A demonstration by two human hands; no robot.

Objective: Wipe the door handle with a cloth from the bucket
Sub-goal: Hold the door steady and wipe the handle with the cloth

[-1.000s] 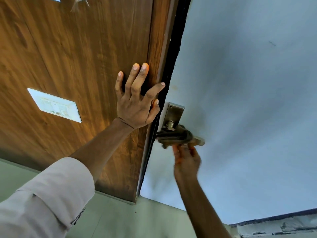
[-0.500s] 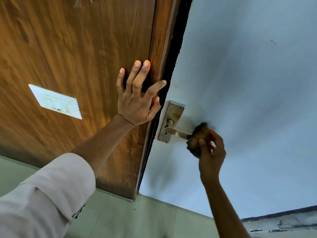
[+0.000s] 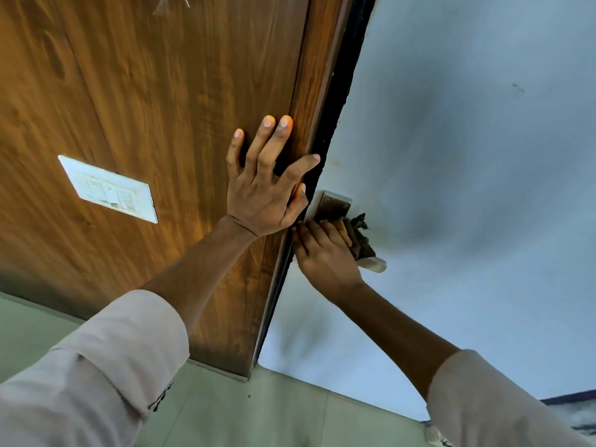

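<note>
- Wood-grain panel carries the left hand, flat and empty.
- Right hand grips a dark cloth against the door handle.

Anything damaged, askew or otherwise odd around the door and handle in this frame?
Two small things. The white switch plate on the wooden panel looks smudged, and the pale door carries a dark scuff at upper right. The cloth under the right hand looks frayed. The handle itself looks intact.
</note>
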